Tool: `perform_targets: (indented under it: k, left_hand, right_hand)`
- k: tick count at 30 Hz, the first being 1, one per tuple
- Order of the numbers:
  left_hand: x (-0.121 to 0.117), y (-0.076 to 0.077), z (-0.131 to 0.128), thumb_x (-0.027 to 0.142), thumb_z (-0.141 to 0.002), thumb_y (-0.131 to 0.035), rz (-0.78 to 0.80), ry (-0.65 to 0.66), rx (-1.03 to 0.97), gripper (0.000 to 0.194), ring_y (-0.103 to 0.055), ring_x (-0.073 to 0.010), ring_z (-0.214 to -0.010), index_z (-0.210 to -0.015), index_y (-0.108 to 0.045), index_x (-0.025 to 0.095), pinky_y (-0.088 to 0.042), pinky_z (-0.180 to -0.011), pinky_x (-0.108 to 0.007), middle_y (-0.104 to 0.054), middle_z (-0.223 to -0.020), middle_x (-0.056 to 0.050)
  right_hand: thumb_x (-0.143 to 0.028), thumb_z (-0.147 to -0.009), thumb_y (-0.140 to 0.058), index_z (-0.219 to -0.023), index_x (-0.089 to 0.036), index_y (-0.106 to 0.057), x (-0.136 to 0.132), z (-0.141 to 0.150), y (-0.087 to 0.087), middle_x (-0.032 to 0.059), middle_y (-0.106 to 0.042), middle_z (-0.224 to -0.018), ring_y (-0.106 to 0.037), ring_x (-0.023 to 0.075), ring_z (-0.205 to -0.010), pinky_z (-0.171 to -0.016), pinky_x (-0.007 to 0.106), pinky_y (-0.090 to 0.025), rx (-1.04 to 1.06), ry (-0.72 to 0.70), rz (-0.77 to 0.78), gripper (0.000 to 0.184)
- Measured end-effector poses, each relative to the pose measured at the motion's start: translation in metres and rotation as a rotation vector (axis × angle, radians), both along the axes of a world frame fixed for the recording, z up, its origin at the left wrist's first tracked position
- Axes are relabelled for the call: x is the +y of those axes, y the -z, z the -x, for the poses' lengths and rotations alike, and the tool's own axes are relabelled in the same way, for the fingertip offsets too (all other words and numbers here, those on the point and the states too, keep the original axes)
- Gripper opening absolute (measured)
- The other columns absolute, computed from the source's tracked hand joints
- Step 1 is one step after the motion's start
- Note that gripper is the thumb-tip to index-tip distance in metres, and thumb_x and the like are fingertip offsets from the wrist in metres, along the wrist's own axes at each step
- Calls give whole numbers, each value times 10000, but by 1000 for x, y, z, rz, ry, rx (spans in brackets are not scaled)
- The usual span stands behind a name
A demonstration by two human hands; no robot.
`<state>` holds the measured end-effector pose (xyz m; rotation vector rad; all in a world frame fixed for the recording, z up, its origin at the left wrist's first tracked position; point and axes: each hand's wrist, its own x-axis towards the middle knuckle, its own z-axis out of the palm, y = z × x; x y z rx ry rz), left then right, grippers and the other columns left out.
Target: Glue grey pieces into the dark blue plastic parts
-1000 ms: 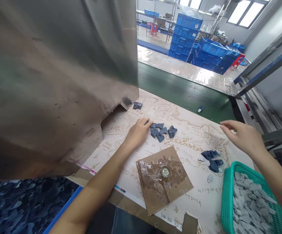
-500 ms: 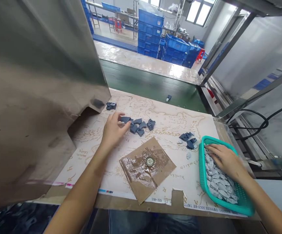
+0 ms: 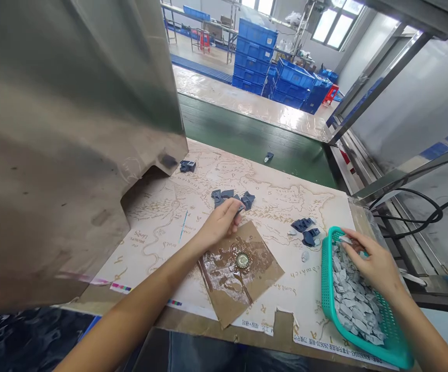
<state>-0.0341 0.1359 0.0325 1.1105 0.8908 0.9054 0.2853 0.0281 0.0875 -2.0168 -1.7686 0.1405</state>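
Note:
My left hand point(image 3: 221, 225) is closed, pinching a small dark blue plastic piece point(image 3: 241, 208) between thumb and fingers. Just beyond it lies a pile of similar dark blue pieces point(image 3: 248, 200), partly hidden by the hand. At the right, my right hand point(image 3: 374, 264) pinches a light grey piece point(image 3: 346, 239) over a green basket point(image 3: 326, 279). Many loose light grey pieces point(image 3: 353, 305) fill the basket. Between the hands, a brown cardboard square point(image 3: 262, 253) carries a wet, shiny smear and a small round cap point(image 3: 243, 261) at its middle.
More dark blue pieces point(image 3: 309, 237) and a few pale bits point(image 3: 305, 257) lie left of the basket. Another dark piece point(image 3: 188, 166) sits by the metal panel point(image 3: 73, 155). One two-tone piece point(image 3: 269, 157) rests on the green conveyor belt point(image 3: 243, 132). Black cables point(image 3: 436, 206) hang at right.
My left hand has moved from the pile toward the cardboard with a dark blue piece. My right hand has lifted slightly, with a light grey piece now showing in its fingers. The view has shifted.

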Motion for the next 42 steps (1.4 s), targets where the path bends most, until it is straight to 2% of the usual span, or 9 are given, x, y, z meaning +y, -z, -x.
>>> perform_targets:
  k: [8,12,16,22,24,27,30,35,42]
  left_hand:
    - [-1,-22,6,294,-852,-316,243,26,-80,268,-372,-55,-390,-733,-511,154,-314,-374,-140,-385,-527,52]
    - [1,-21,7,240,-790,-453,198,37,-142,94,-423,-59,-435,-734,-476,168,-373,-409,-141,-449,-536,50]
    - [4,-13,6,307,-730,-632,176,57,-262,219,-590,-94,-607,-825,-483,177,-482,-513,-186,-578,-725,13]
    - [9,-5,12,287,-702,-706,88,88,-298,474,-656,-149,-783,-1127,-506,221,-524,-648,-239,-635,-886,-20]
    - [11,-5,14,283,-729,-679,17,62,-233,467,-645,-150,-795,-1168,-529,231,-516,-657,-238,-643,-872,-20]
    - [13,-4,16,237,-715,-690,-86,-6,-153,334,-622,-134,-829,-1037,-614,188,-501,-726,-231,-657,-925,-33]
    - [14,-4,16,217,-686,-719,-102,-24,-132,337,-617,-126,-829,-1006,-622,172,-498,-732,-227,-662,-985,-45]
    - [14,-2,15,230,-672,-728,-54,-46,-157,323,-626,-127,-747,-977,-636,176,-495,-582,-197,-669,-944,-40]
    - [13,-5,18,222,-718,-682,-239,-183,31,226,-580,-80,-563,-941,-658,209,-470,-532,-206,-589,-756,22]
  right_hand:
    - [-581,-561,-761,-804,-203,-610,7,79,-13,101,-715,-913,-678,227,-885,-740,314,-556,832,74,296,474]
    - [-559,-616,-744,-809,-189,-547,22,115,-7,65,-706,-798,-667,146,-656,-554,239,-521,963,-83,548,461]
    - [-473,-698,-706,-949,-179,-608,37,140,4,-26,-610,-585,-553,81,-469,-433,190,-435,993,-250,693,399]
    - [-372,-728,-689,-1093,-219,-631,46,158,24,53,-664,-1007,-658,101,-769,-715,252,-560,1120,-279,672,399]
    - [-398,-757,-655,-1130,-219,-620,46,158,28,67,-661,-1041,-662,129,-867,-769,277,-559,1097,-319,700,415]
    - [-409,-800,-604,-1073,-190,-648,45,155,32,52,-687,-827,-657,139,-715,-638,273,-553,857,-399,666,353]
    - [-360,-812,-608,-918,-189,-692,44,154,34,19,-647,-655,-560,115,-519,-508,253,-491,502,-520,435,218]
    - [-280,-904,-498,-909,-190,-666,42,157,38,64,-694,-804,-651,155,-699,-637,275,-529,233,-784,170,191]
    - [-284,-943,-412,-756,-186,-569,37,160,46,71,-674,-739,-645,168,-642,-568,267,-499,-5,-782,120,263]
